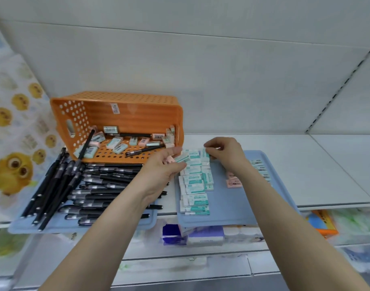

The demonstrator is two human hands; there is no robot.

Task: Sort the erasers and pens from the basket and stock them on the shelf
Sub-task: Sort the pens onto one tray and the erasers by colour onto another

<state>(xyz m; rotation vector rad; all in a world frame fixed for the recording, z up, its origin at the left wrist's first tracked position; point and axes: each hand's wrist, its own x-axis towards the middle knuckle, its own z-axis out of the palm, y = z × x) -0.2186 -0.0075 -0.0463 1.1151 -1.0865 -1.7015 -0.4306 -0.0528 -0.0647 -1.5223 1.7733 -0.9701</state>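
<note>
An orange perforated basket (125,101) lies tipped on its side on the white shelf (318,164), with several erasers (114,142) and a few black pens (145,149) still inside. Many black pens (91,185) lie piled on a blue tray (108,224) at the left. A second blue tray (232,206) holds a column of green-and-white erasers (194,190) and some pink erasers (234,182). My left hand (165,166) holds a green eraser (182,158) and a pink one. My right hand (224,153) pinches a green eraser (205,154) at the column's far end.
A soft wrapped pack printed with yellow chicks (14,143) stands at the left. Below the shelf's front edge lie packaged goods (205,235) in white, purple and orange. The white back panel (200,80) rises behind the basket.
</note>
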